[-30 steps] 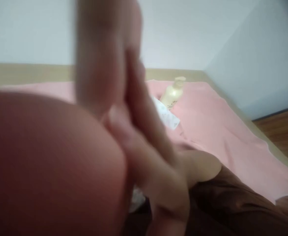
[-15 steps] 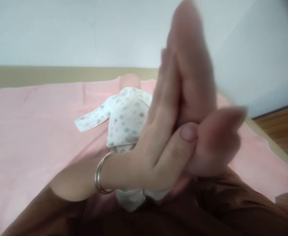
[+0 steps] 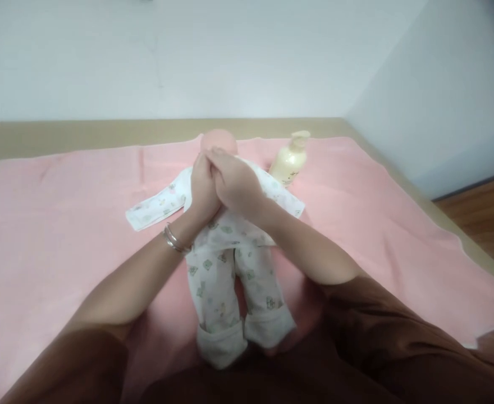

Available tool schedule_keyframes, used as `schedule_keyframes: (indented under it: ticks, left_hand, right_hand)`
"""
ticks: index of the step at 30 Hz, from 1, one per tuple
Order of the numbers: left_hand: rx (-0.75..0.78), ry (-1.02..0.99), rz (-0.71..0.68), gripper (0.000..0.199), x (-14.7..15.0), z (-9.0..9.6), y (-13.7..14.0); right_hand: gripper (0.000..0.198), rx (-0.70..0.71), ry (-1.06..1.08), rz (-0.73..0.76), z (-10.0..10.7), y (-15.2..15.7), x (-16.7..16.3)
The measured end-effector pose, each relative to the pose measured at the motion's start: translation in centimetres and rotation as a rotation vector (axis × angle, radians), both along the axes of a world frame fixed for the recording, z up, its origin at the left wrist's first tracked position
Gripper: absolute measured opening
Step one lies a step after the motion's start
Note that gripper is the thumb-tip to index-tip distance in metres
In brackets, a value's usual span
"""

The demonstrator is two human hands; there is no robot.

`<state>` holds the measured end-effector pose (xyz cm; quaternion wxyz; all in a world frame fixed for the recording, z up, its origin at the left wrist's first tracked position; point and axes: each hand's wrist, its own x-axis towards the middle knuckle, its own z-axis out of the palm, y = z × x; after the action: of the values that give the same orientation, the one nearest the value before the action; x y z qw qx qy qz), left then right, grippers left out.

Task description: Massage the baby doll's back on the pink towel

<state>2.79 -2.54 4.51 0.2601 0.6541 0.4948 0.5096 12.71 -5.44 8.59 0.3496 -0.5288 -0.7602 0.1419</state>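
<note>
A baby doll (image 3: 253,280) in a white printed top and trousers lies on the pink cloth (image 3: 62,241), its bald round head at the far end. Above its upper body, my left hand (image 3: 205,193) and my right hand (image 3: 241,182) are brought together, palms facing and slightly cupped. Their fingers look extended and meet near the doll's head; nothing shows between them. The palms are hidden, and I cannot tell whether the hands touch the top. Two thin silver bangles (image 3: 174,238) circle my left wrist.
A pale yellow pump bottle (image 3: 289,163) stands, slightly tilted in view, beyond the doll's right-hand sleeve. A beige table edge (image 3: 104,132) runs along the white wall (image 3: 238,62). Wooden floor (image 3: 491,219) shows at the right.
My hands, earlier raised close to the camera with palms pressed together, are now farther away and lower, over the doll's upper body. The pump bottle, hidden behind them before, is now visible.
</note>
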Motion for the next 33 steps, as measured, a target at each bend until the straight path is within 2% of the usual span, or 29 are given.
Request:
schedule_keyframes:
  ticks: [3,9,14,18,20,23,28,30,33]
  left_hand:
    - [-0.011,0.082,0.076,0.03,-0.6,-0.9,0.8]
    - [0.016,0.245,0.035,0.027,-1.9,-2.0,1.2]
    - [-0.013,0.192,0.061,0.036,-3.0,-3.3,1.4]
    - [-0.045,0.158,0.057,0.038,-3.2,-3.5,1.3]
    - [-0.048,0.147,0.063,0.038,-3.1,-3.3,1.3]
    - [-0.033,0.162,0.064,0.035,-2.9,-3.0,1.1]
    - [-0.035,0.187,0.065,0.033,-2.7,-2.8,0.9]
    - [-0.036,0.171,0.071,0.033,-2.7,-3.0,1.0]
    - [-0.031,0.135,0.082,0.036,-2.8,-3.5,1.2]
  right_hand:
    - [0.051,0.013,-0.038,0.029,-1.9,0.9,-0.5]
    - [0.055,-0.027,-0.258,0.063,-3.9,3.0,1.2]
    - [0.055,-0.02,-0.395,0.008,-3.8,1.0,0.8]
    - [0.058,0.003,-0.448,0.009,-3.7,-1.2,-0.4]
    - [0.057,-0.01,-0.436,0.04,-3.8,-1.0,-0.5]
    - [0.054,-0.032,-0.342,0.063,-4.2,1.1,0.4]
    - [0.052,-0.08,-0.242,-0.033,-4.4,4.3,2.6]
    - [0.055,-0.115,-0.251,-0.077,-4.2,4.2,2.7]
    - [0.06,-0.111,-0.302,-0.121,-4.0,2.3,1.5]
